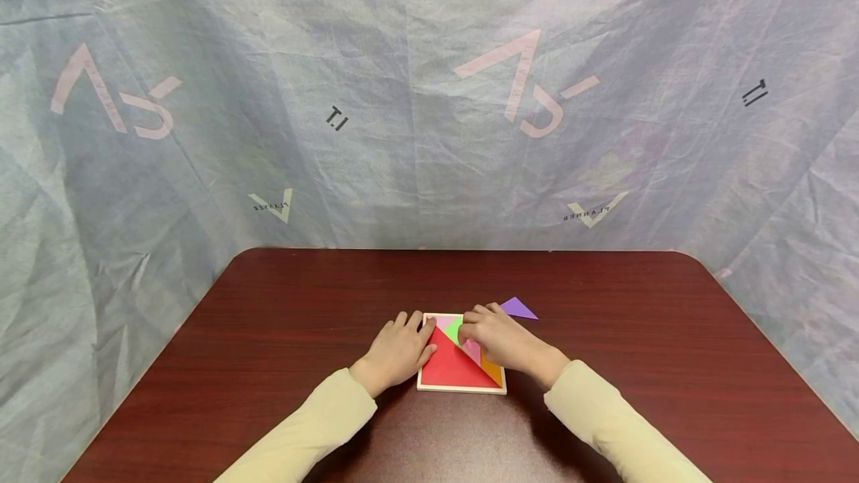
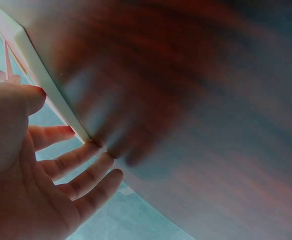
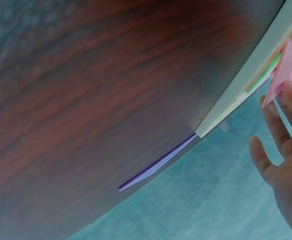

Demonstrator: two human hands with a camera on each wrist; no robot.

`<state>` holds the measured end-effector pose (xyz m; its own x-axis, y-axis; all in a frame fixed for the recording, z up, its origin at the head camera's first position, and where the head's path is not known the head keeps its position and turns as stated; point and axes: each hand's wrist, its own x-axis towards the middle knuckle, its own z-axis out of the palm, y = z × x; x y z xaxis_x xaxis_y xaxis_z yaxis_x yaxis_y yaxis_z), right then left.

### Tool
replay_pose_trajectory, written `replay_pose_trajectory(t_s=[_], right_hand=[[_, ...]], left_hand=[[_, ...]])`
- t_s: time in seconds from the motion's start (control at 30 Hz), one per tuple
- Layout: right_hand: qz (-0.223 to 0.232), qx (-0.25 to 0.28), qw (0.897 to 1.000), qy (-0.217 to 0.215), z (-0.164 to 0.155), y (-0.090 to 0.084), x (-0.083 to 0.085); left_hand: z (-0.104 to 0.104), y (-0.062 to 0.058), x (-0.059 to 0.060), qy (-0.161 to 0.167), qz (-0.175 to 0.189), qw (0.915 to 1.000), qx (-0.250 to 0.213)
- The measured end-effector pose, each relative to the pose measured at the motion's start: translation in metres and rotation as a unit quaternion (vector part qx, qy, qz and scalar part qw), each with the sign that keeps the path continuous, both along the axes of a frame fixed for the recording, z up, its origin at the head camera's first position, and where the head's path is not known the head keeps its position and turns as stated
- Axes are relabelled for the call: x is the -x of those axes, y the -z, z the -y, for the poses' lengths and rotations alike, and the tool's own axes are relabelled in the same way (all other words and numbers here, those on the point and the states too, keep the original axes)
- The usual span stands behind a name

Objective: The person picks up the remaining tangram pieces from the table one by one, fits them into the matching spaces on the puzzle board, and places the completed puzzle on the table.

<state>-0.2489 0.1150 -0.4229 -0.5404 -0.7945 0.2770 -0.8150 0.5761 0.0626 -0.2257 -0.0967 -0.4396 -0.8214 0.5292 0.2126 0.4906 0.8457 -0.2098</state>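
A square tangram tray (image 1: 463,390) with a pale rim lies on the table. In it are a large red triangle (image 1: 452,365), a green piece (image 1: 452,329), an orange piece (image 1: 493,371) and a pink piece (image 1: 441,320) at the far left corner. My right hand (image 1: 506,341) pinches another pink piece (image 3: 286,75), which stands tilted above the tray in the right wrist view. The left hand (image 1: 397,351) rests at the tray's left side, fingers extended, with fingertips at the rim in the left wrist view. My right hand hides part of the tray's right side.
Beyond the tray, to the right, a purple triangle (image 1: 518,309) lies flat on the dark red wooden table (image 1: 302,319). Grey printed cloth (image 1: 416,133) hangs behind the table and along both sides.
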Motion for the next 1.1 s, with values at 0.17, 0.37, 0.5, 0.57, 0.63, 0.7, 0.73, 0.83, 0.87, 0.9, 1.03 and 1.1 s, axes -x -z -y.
replay_pose_trajectory(t_s=[0.17, 0.37, 0.5, 0.57, 0.63, 0.7, 0.73, 0.83, 0.87, 0.9, 1.03, 1.1], right_hand=[[0.002, 0.0, 1.0, -0.002, 0.0009, 0.0006, -0.001], [-0.003, -0.002, 1.0, -0.005, 0.0019, -0.0008, -0.0035], [-0.003, -0.003, 1.0, -0.003, 0.0016, -0.0007, -0.0042], [-0.001, -0.001, 1.0, -0.003, 0.0012, -0.0003, -0.0041], [0.0, 0.002, 1.0, -0.003, 0.0006, -0.0001, -0.0042], [0.002, 0.004, 1.0, -0.002, 0.0001, 0.0006, -0.0041], [0.003, 0.003, 1.0, -0.001, 0.0, 0.0005, -0.0043], [0.002, 0.0, 1.0, 0.001, -0.0003, 0.001, -0.0044], [0.002, -0.001, 1.0, 0.001, -0.0003, 0.0011, -0.0045], [0.002, -0.003, 1.0, 0.002, -0.0003, 0.0013, -0.0044], [0.002, -0.002, 1.0, 0.002, -0.0002, 0.0016, -0.0043], [0.003, 0.0, 1.0, 0.001, -0.0001, 0.0018, -0.0042]], left_hand=[[0.0002, -0.0001, -0.0004, 0.002, -0.002, 1.0, -0.001], [0.0001, -0.0008, -0.0006, 0.002, 0.0, 1.0, -0.001], [-0.0001, -0.0014, -0.0005, 0.0, 0.005, 1.0, -0.001], [-0.0002, -0.0016, -0.0005, -0.001, 0.007, 1.0, -0.001], [-0.0003, -0.0018, -0.0005, -0.001, 0.008, 1.0, -0.002], [-0.0004, -0.0017, -0.0004, -0.001, 0.009, 1.0, -0.003], [-0.0004, -0.0018, -0.0004, -0.001, 0.009, 0.9999, -0.003], [-0.0006, -0.0018, -0.0004, -0.002, 0.012, 0.9999, -0.003], [-0.0007, -0.0019, -0.0004, -0.003, 0.012, 0.9999, -0.003], [-0.0007, -0.0019, -0.0004, -0.003, 0.012, 0.9999, -0.003], [-0.0005, -0.0018, -0.0003, -0.002, 0.009, 1.0, -0.001], [-0.0003, -0.0014, -0.0002, -0.001, 0.006, 1.0, 0.001]])
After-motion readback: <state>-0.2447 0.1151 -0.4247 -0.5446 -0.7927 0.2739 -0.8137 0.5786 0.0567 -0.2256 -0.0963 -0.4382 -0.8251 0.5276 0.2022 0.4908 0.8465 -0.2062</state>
